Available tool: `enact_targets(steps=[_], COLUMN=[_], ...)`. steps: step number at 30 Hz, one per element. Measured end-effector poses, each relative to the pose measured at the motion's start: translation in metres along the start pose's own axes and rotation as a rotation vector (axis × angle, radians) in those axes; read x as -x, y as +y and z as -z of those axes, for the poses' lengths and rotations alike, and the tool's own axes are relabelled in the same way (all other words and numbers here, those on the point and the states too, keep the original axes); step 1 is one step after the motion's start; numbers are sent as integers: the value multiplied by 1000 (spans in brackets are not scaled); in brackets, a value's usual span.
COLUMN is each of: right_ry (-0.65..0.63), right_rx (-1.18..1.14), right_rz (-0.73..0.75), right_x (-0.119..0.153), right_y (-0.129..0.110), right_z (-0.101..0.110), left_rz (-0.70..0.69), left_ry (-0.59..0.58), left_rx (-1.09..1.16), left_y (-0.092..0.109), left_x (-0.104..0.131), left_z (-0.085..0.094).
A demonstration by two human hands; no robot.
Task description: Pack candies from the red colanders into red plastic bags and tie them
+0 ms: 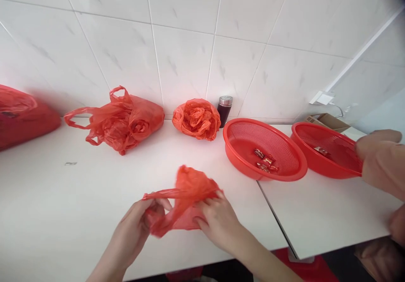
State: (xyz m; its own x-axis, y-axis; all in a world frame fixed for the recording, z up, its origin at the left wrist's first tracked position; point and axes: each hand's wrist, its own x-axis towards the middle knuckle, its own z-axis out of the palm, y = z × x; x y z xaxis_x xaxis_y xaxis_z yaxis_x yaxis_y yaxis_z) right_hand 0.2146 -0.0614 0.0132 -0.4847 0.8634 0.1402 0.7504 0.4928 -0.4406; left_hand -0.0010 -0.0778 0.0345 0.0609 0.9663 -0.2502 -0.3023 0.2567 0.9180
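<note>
Just above the white table, a thin red plastic bag (pixel 196 185) is stretched between my two hands, blurred a little by motion. My left hand (pixel 139 220) has its fingers closed round one handle of the bag. On the other side, my right hand (pixel 218 216) grips the bag's body, its fingertips partly hidden in the film. The bag's handle loop gapes between the hands. To the right of my right hand sits a red plastic colander (pixel 240 159) with several small wrapped pieces (pixel 265 161) in it.
Along the tiled wall stand a filled red bag (pixel 147 113), a bundle of red bags (pixel 196 119) and a dark flask (pixel 224 111). Another red bag (pixel 28 117) lies far left. At right, a co-worker's arm (pixel 384 164) reaches to a second red colander (pixel 329 168). A seam divides the tables.
</note>
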Motion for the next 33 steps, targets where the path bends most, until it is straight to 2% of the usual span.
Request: enact_targets(steps=[2, 5, 8, 10, 12, 13, 14, 16, 17, 19, 23, 25, 28, 31, 33], right_ry=[-74, -97, -109, -113, -135, -153, -171, -208, -232, -294, -424, -441, -404, -308, -251], right_rx=[114, 245, 324, 337, 329, 319, 307, 286, 284, 305, 316, 270, 241, 267, 271], right_rz=[-15, -45, -96, -108, -102, -95, -83, -57, -46, -29, -2, 13, -21, -154, -228], right_x=[-2, -4, -10, -15, -21, -24, -27, -31, -33, -32, -18, -10, -7, -13, -19], right_y=[24, 48, 56, 54, 50, 47, 45, 40, 38, 36, 39, 42, 48, 59, 68], right_z=[3, 19, 38, 45, 48, 48, 47, 44, 42, 38, 41, 49, 64, 69, 65], left_rz=[53, 82, -4, -225, -555, -714, -837, -947, -924, -790, -461, -387, -411, -487, -394], left_ry=[9, 96, 254, 400, 486, 459, 384, 191, 125, 124, 258, 273, 209, 56, -87], left_rx=[56, 107, -107, -426, -759, -894, -1012, -1220, -1325, -1487, -1640, -1652, -1605, -1395, -1159], left_y=[5, 12, 15, 12, 4, -1, -9, -24, -30, -38, -26, -16, -8, -7, -6], left_x=[1, -2, -3, -1, 4, 6, 7, 1, -6, -29, -77, -86, -79, -58, -43], left_z=[10, 22, 22, 12, -6, -16, -27, -43, -48, -45, -6, 12, 22, 19, 16])
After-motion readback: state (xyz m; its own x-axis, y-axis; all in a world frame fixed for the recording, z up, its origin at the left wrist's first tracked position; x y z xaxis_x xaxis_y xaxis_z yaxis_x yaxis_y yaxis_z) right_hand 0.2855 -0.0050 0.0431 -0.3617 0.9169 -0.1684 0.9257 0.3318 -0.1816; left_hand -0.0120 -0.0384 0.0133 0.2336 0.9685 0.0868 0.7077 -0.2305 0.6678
